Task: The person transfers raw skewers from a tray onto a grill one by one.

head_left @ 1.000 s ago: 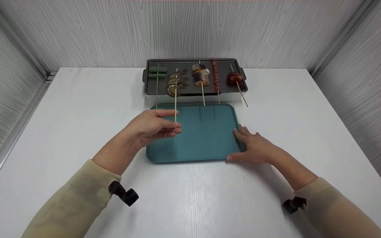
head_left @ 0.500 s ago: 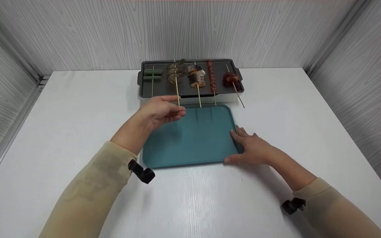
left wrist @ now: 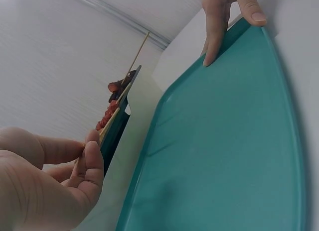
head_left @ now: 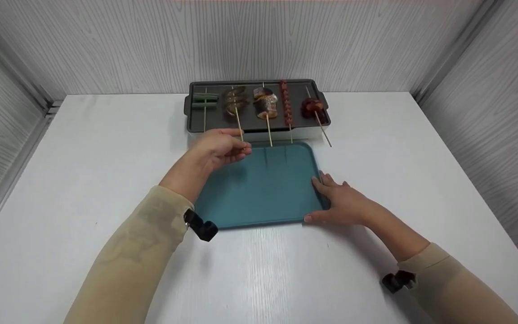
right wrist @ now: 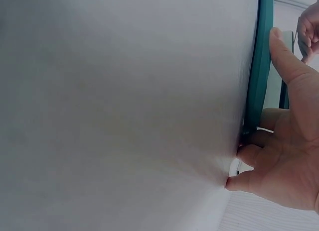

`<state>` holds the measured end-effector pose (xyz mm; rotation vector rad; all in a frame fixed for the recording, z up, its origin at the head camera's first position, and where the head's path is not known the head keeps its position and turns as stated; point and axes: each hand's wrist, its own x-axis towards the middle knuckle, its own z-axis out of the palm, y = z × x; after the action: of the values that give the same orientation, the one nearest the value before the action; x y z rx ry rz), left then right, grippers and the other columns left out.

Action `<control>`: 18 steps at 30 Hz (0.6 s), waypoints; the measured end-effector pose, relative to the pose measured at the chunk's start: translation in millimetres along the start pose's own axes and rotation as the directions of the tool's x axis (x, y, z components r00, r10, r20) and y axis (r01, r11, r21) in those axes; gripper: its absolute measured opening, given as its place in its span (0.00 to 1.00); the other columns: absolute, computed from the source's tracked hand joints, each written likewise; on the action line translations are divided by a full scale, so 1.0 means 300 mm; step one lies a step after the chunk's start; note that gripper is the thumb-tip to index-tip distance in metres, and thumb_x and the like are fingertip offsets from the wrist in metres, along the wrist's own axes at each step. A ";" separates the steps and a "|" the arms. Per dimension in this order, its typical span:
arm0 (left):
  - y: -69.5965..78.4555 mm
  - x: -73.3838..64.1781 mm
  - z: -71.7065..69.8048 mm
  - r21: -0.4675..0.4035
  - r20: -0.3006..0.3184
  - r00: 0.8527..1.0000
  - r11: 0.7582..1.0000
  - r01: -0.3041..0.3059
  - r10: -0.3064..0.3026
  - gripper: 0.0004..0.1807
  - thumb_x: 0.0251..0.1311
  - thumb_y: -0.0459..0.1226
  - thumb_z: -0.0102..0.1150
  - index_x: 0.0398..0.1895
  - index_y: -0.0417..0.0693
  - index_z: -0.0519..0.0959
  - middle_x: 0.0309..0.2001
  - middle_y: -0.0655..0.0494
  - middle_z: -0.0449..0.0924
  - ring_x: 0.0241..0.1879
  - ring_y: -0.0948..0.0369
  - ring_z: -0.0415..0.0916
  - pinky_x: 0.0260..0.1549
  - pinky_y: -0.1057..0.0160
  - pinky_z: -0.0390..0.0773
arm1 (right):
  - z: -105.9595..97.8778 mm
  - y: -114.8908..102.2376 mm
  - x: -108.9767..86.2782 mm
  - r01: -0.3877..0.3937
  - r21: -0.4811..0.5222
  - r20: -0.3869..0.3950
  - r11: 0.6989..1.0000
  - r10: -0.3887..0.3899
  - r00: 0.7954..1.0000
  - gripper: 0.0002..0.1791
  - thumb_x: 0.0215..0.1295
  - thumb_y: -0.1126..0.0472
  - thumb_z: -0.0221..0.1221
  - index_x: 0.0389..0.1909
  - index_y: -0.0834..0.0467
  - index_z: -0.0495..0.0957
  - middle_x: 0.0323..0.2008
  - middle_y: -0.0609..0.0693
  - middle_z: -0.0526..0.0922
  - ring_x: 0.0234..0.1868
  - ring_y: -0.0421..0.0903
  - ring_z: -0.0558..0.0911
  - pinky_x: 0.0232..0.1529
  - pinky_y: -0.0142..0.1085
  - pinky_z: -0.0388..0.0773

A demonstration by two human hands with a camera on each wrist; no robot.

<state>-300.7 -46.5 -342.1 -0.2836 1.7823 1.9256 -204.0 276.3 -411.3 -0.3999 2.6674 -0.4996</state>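
Observation:
In the head view my left hand (head_left: 218,146) pinches the stick of a shrimp skewer (head_left: 235,100) between thumb and fingertips. The shrimp lie on or just over the dark griddle (head_left: 254,125); whether they touch it I cannot tell. In the left wrist view the left hand's fingers (left wrist: 92,166) are bent around the stick end, and the shrimp are hidden. My right hand (head_left: 346,204) rests, fingers spread, at the right front corner of a teal tray (head_left: 263,193). In the right wrist view its thumb lies along the tray's rim (right wrist: 259,71).
On the griddle lie a green vegetable skewer (head_left: 205,101), a fish-chunk skewer (head_left: 265,103), a thin red skewer (head_left: 287,105) and a dark red glossy skewer (head_left: 311,108). Several sticks overhang its front edge. Wood-grain panels (head_left: 250,40) enclose the white table (head_left: 376,148).
My left hand has moved away from me, carrying the shrimp skewer from above the tray back to the griddle, where the shrimp have come lower. The right hand stays at the tray corner.

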 end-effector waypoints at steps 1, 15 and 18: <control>0.000 0.002 0.001 0.001 -0.003 1.000 1.000 0.003 -0.003 0.30 0.76 0.27 0.57 0.79 0.45 0.69 0.57 0.41 0.83 0.41 0.58 0.86 0.44 0.64 0.86 | 0.000 0.000 0.000 0.001 -0.001 0.000 1.000 -0.001 1.000 0.66 0.61 0.25 0.66 0.86 0.60 0.49 0.85 0.61 0.41 0.84 0.62 0.44 0.80 0.64 0.44; -0.031 -0.008 0.013 0.028 -0.040 0.999 1.000 -0.014 0.015 0.33 0.75 0.28 0.58 0.81 0.43 0.65 0.63 0.37 0.80 0.45 0.56 0.86 0.53 0.59 0.85 | -0.003 -0.009 -0.008 -0.016 -0.010 0.015 1.000 0.016 1.000 0.66 0.61 0.24 0.65 0.86 0.59 0.49 0.85 0.62 0.41 0.83 0.69 0.46 0.80 0.64 0.47; -0.047 -0.029 0.009 0.065 -0.034 0.999 0.998 -0.023 0.025 0.33 0.76 0.30 0.57 0.82 0.41 0.62 0.66 0.37 0.79 0.51 0.54 0.86 0.55 0.59 0.84 | -0.002 -0.002 -0.005 -0.010 0.003 0.006 1.000 0.010 1.000 0.66 0.60 0.24 0.65 0.86 0.59 0.48 0.85 0.61 0.40 0.84 0.65 0.45 0.81 0.63 0.44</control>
<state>-285.9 -45.4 -350.1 -0.2757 1.8746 1.8860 -203.0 276.5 -410.0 -0.3865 2.6615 -0.4982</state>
